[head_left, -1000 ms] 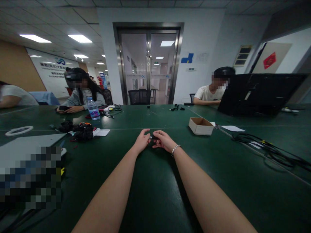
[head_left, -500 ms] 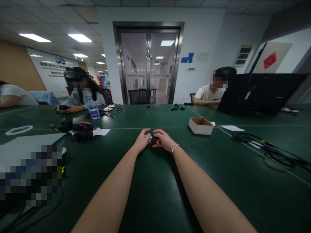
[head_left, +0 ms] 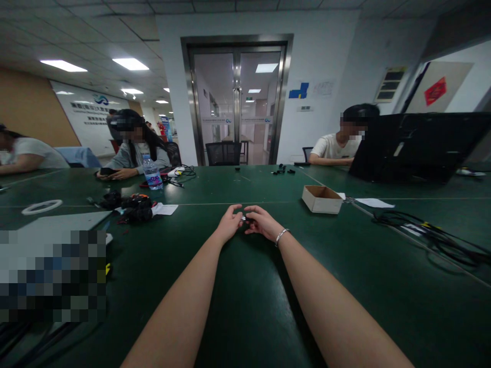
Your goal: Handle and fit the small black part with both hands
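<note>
Over the green table, my left hand and my right hand come together in front of me. Between their fingertips is a small object with a shiny silver part and a dark part, too small and too covered to name. My left hand pinches its silver end. The thumb and fingers of my right hand close around the dark end, hiding most of it. A silver bracelet circles my right wrist.
An open cardboard box stands right of my hands, with black cables beyond. Dark gear, a water bottle and a laptop-like grey panel lie left. Two people sit across, one behind a large black monitor.
The whole view has shifted slightly, so things appear farther right. Both hands stay together on the small object, and less of its dark part shows between them.
</note>
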Available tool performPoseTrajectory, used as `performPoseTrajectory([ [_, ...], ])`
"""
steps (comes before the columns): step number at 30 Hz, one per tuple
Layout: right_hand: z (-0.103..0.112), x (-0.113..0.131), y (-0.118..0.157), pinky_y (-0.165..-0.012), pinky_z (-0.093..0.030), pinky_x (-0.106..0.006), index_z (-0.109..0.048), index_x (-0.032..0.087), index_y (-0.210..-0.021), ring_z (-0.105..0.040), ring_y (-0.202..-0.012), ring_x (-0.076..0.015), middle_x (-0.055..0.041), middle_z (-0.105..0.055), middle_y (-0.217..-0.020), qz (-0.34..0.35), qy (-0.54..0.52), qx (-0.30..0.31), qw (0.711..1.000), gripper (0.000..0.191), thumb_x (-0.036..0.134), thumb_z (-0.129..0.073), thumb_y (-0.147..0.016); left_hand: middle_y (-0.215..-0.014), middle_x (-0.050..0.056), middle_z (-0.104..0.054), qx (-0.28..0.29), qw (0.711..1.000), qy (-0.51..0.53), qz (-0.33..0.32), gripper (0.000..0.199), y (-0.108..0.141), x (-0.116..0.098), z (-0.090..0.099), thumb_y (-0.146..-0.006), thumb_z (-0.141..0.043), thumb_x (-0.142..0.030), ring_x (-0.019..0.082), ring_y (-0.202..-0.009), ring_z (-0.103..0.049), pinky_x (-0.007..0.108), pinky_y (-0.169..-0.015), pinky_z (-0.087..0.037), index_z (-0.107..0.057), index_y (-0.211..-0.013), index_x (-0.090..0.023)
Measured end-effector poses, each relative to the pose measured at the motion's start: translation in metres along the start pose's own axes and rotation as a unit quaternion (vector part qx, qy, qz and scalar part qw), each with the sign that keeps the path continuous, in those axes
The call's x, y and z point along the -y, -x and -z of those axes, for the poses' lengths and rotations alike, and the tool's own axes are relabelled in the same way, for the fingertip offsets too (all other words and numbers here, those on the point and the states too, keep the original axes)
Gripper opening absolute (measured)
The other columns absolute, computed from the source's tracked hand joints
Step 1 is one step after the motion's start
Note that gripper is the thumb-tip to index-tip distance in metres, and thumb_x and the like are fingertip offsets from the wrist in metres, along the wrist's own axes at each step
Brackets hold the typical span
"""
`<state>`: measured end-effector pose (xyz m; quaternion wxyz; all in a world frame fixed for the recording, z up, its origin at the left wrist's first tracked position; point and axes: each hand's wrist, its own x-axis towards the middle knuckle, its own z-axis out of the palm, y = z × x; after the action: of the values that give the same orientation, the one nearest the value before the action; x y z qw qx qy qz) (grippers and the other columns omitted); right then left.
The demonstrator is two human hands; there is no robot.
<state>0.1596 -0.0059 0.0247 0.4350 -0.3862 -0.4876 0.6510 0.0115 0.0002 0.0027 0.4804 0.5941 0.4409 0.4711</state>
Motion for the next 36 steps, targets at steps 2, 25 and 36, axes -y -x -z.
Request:
performPoseTrajectory([
  [2,0.001,0.000,0.001,-0.054,-0.061,-0.031,-0.049,0.020,-0.104,-0.050,-0.044,-0.0064,0.0061,-0.053,-0.062,0.002,-0.009,0.003,1.000,0.027,0.005,-0.054,-0.082,-0.055,-0.006,-0.047,-0.003,1.000,-0.003,0.003,0.040,0.000,0.000,0.000,-0.090,-0.044,-0.024,0.006,-0.041,-0.039,0.017,-0.047,-0.033,-0.041,-0.128,-0.015],
  [25,0.003,0.000,0.001,-0.057,-0.061,-0.032,-0.051,0.018,-0.103,-0.055,-0.049,-0.0082,0.0014,-0.059,-0.069,-0.003,-0.044,0.027,0.999,0.019,0.015,-0.060,-0.086,-0.054,-0.007,-0.046,-0.018,1.000,-0.001,0.013,0.040,0.005,-0.009,-0.001,-0.090,-0.045,-0.022,0.005,-0.040,-0.038,0.016,-0.045,-0.031,-0.041,-0.129,-0.014],
  [36,0.004,0.000,0.002,-0.062,-0.061,-0.030,-0.049,0.018,-0.109,-0.055,-0.049,-0.0076,0.0052,-0.055,-0.063,-0.001,-0.057,0.018,0.998,0.040,-0.003,-0.056,-0.075,-0.055,-0.006,-0.047,-0.013,1.000,-0.011,0.013,0.040,0.006,-0.008,-0.002,-0.089,-0.045,-0.024,0.007,-0.042,-0.040,0.018,-0.047,-0.032,-0.041,-0.128,-0.015],
])
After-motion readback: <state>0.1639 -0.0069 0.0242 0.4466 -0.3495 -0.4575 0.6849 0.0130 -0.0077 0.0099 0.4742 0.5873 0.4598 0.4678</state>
